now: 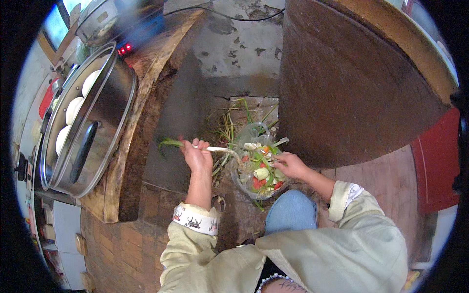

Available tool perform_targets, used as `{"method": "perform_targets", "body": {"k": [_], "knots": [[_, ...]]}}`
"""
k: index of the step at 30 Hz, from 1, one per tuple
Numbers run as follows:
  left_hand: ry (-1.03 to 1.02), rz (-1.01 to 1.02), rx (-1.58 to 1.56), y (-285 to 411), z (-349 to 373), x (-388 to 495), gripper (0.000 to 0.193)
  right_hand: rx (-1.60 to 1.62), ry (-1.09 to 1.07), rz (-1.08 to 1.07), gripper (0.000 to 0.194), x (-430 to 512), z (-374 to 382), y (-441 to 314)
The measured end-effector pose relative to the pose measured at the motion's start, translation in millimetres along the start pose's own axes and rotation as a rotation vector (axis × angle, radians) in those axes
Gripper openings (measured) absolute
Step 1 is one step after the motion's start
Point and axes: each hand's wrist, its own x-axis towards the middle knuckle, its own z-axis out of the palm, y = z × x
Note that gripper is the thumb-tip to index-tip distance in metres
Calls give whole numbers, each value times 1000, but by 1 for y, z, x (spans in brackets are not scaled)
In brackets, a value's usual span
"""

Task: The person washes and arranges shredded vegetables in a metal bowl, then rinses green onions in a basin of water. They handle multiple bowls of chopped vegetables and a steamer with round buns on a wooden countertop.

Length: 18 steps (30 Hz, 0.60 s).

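A green onion (218, 149) with a long white stalk lies across my left hand (199, 155), whose fingers are closed around it. Its green leaves stick out to the left, and its root end hangs over a clear plastic bag (240, 183) of vegetable scraps. My right hand (291, 165) is at the bag's right side, its thumb and fingertips together at the scraps; whether they pinch a scrap or the bag is unclear. Inside the bag lie a pale green vegetable chunk (261, 173), red pieces (258, 182) and green peelings.
Loose onion leaves (229, 128) litter the floor behind the bag. At the left, a thick wooden worktop (126, 175) carries a metal steamer (110, 146) with white buns (74, 110). A large brown curved panel (344, 84) stands at the right. My jeans-covered knee (292, 212) is close below the bag.
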Motion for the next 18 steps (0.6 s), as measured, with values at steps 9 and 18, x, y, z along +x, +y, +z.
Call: {"method": "perform_targets", "body": {"k": [9,18], "knots": [[-183,-144,21,-20,19,-45,39,48,357,-367,30,33,-8,-110],[-219,-13,235,-13,35,-64,49,524,576,-345,22,33,12,-116]]}}
